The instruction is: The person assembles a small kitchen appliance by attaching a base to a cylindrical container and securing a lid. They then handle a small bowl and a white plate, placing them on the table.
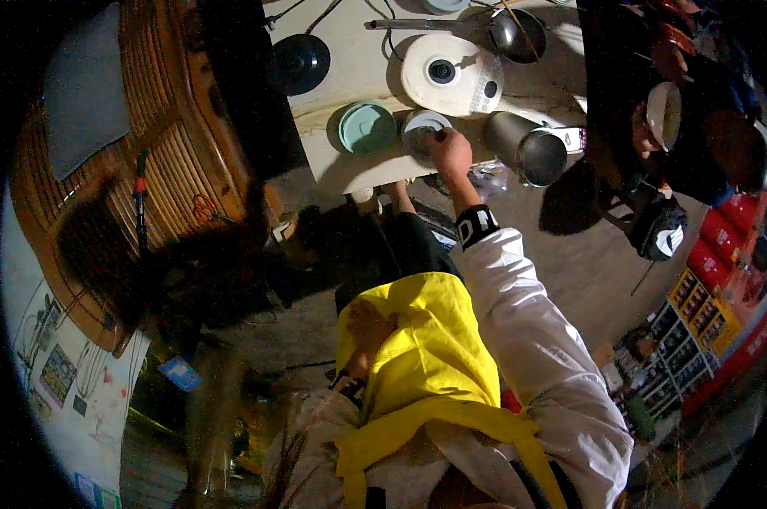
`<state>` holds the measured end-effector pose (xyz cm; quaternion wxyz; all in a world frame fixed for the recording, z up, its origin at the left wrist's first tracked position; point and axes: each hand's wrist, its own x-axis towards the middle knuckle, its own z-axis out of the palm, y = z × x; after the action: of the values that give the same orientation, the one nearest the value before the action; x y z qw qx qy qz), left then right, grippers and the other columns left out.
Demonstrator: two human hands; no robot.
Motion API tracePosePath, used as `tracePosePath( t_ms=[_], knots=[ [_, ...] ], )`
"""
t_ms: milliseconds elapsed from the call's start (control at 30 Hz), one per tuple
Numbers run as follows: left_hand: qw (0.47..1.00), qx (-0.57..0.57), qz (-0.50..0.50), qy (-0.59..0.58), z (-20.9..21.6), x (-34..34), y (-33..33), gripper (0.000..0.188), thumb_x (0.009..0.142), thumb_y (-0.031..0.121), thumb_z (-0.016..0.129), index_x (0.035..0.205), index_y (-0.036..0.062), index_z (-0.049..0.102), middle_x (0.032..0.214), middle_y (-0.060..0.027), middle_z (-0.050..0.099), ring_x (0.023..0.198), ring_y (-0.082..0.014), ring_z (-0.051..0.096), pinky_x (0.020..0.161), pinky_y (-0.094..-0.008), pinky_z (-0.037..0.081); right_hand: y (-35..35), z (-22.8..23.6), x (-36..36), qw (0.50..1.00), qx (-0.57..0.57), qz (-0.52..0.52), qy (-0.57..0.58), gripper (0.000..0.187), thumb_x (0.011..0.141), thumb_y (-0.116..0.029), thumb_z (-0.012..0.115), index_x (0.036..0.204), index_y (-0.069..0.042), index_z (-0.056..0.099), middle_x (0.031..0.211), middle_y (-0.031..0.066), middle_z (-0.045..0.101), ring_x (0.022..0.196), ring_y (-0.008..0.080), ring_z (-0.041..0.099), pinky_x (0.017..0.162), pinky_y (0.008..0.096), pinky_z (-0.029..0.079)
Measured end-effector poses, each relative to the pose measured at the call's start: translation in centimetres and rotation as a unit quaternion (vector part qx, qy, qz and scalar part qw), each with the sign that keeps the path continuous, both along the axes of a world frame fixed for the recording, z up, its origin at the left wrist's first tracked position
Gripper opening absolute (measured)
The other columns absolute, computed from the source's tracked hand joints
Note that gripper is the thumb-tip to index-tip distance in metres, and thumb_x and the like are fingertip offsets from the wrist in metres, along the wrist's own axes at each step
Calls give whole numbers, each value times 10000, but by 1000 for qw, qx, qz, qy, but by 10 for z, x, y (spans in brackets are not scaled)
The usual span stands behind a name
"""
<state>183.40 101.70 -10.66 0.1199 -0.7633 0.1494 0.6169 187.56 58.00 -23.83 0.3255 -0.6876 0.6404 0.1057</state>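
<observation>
Along the surface's (349, 89) near edge stand, left to right, a bowl (367, 129), a cup (421, 128) and a pot (509, 137); behind the cup lies a cooker (449, 78), a pan (506, 36) beyond, rightward.

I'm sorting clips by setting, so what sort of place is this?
Probably a cooking or eating corner, in a home or small eatery; I can't tell which. The white table bears a long-handled metal pan, a green bowl and a round, cream-coloured appliance.

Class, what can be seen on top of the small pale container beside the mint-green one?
The right hand is over the right edge of the small pale container; whatever lies beneath the hand is hidden.
</observation>
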Motion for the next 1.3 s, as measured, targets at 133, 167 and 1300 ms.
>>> tracePosePath(
  t_ms=[133, 167, 1300],
  knots=[
    [1000, -5, -12, -1, -1, 4, -11, 717, 896, 501, 522, 1364, -25, 384, 1293, -266, 480, 1174, -419, 487, 968, -476, 415, -7, 5, 0, 1000, 21, 17, -9, 333, 770, -352, 703, 917, -54, 721, 865, 151, 700, 812, 328, 673, 741, 416, 519],
    [1000, -5, -16, -4, -2, 6, -13, 717, 896, 502, 521, 1363, -26, 384, 1292, -266, 481, 1173, -419, 487, 968, -477, 415, -8, 13, 2, 1000, 25, 3, -15, 328, 769, -340, 708, 913, -46, 717, 854, 153, 698, 800, 325, 672, 735, 410, 519],
    [984, -4, -167, -68, 8, 47, -123, 746, 905, 535, 487, 1343, -61, 389, 1252, -275, 502, 1162, -415, 486, 954, -497, 413, -101, 53, -136, 988, -47, -62, 136, 274, 784, -280, 696, 840, -12, 679, 879, 221, 671, 863, 407, 645, 763, 481, 518]
  ],
)
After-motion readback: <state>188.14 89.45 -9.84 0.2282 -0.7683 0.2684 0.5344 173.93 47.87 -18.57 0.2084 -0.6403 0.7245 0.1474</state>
